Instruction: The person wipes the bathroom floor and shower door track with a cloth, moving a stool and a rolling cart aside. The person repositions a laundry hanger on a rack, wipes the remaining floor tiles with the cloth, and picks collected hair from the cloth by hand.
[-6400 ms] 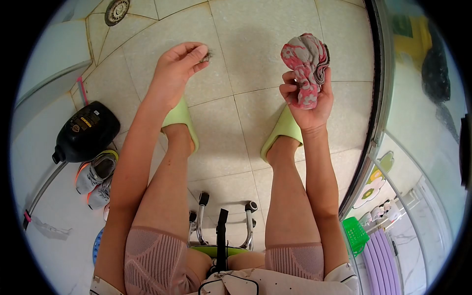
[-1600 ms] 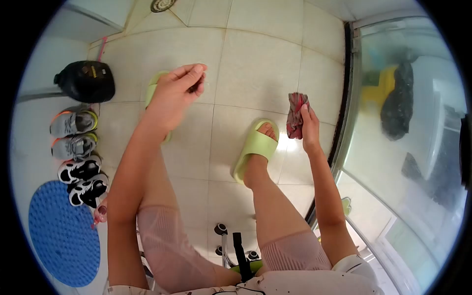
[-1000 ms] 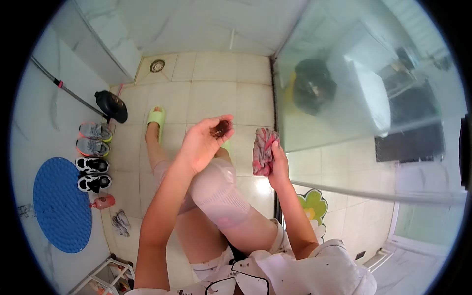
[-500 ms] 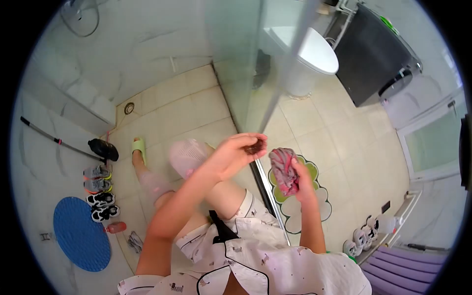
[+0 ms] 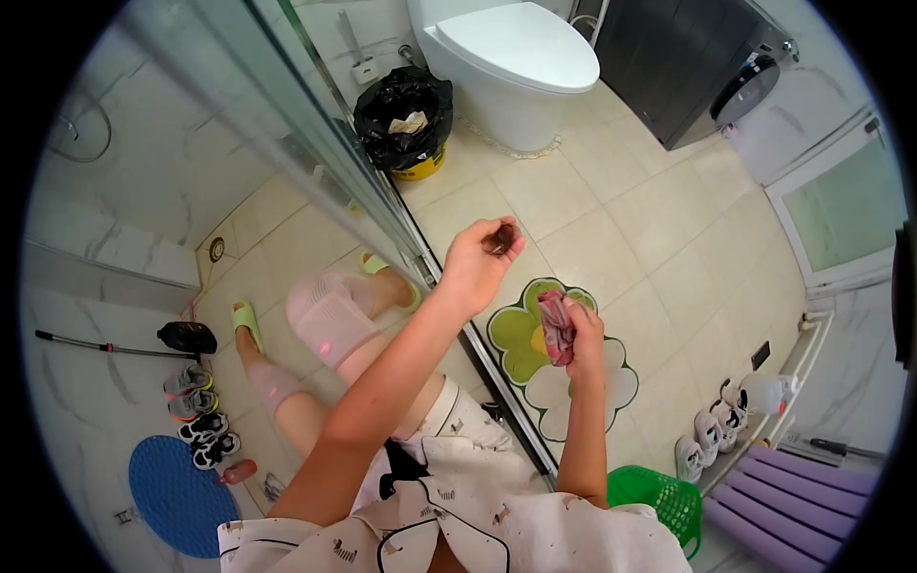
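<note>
My left hand (image 5: 478,265) is raised over the floor beyond the shower threshold, its fingers curled around a small dark brown clump (image 5: 500,240). What the clump is made of cannot be made out; it could be hair. In my right hand (image 5: 586,336) is a crumpled pink and grey cloth (image 5: 556,329), gripped between thumb and fingers above the flower-shaped mat (image 5: 516,342). The two hands are apart. Ahead of my left hand stands a trash bin (image 5: 420,170) lined with a black bag, with crumpled paper inside.
A glass shower door (image 5: 315,143) and metal floor track (image 5: 475,346) run beside my left arm. There is a white toilet (image 5: 521,48) ahead, a dark washing machine (image 5: 673,67) at the back right, a green basket (image 5: 659,497) near my right elbow, and shoes (image 5: 712,430) along the right wall.
My view has turned right, bringing the trash bin and green basket into sight. My left hand has moved forward with the clump, past the glass door's edge. The cloth stays in my right hand.
</note>
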Motion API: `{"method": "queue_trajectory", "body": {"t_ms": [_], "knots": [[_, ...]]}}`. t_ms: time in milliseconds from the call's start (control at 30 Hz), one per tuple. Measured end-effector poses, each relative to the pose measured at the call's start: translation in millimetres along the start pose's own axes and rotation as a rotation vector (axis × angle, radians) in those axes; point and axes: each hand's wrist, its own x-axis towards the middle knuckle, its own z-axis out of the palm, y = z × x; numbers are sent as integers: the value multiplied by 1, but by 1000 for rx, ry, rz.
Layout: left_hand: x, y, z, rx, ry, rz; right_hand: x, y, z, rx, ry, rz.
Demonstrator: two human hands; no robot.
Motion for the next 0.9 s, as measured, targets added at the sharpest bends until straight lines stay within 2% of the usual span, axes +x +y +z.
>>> {"method": "queue_trajectory", "body": {"t_ms": [100,200,300,400,500,533,600,667,767,867,900], "knots": [[25,4,3,-10,93,147,29,2,0,-59,-49,25],[55,14,-11,-27,171,315,63,8,21,-108,-93,-82],[80,24,-20,-91,271,440,116,17,41,-155,-224,-48],[102,31,-30,-190,367,518,190,48,75,-281,-332,-211],[120,39,-38,-205,457,613,278,100,120,-468,-421,-534],[122,41,-41,-208,468,631,298,109,141,-532,-437,-557],[126,46,-44,-215,495,667,322,109,183,-622,-498,-447],[131,44,-51,-206,495,701,329,81,224,-668,-583,-184],[129,47,-48,-243,521,693,378,105,258,-619,-613,-186],[129,49,-48,-260,536,667,436,133,274,-210,-794,78],[128,47,-49,-260,542,658,437,138,275,-211,-798,87]]}}
